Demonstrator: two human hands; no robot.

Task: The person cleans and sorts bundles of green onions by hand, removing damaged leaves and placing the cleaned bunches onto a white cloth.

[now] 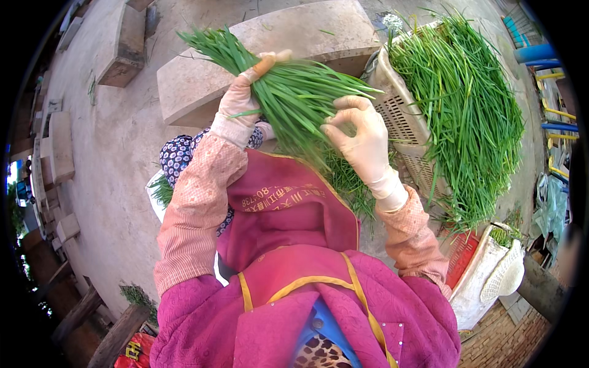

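Observation:
A thick bunch of green garlic chives is gripped in my left hand, which wears a pale thin glove with an orange-brown wrap on the thumb. The cut ends point to the upper left, and the long leaves fan out to the right and down, partly blurred. My right hand, also in a pale glove, is beside the leaf ends with thumb and forefinger curled close together. Whether a leaf is pinched between them is unclear. Loose chives lie below, partly hidden by my red apron.
A white plastic crate heaped with chives stands at the right. Ahead lies a stone slab. A white sack and red crate sit at the lower right. More chives lie at my left.

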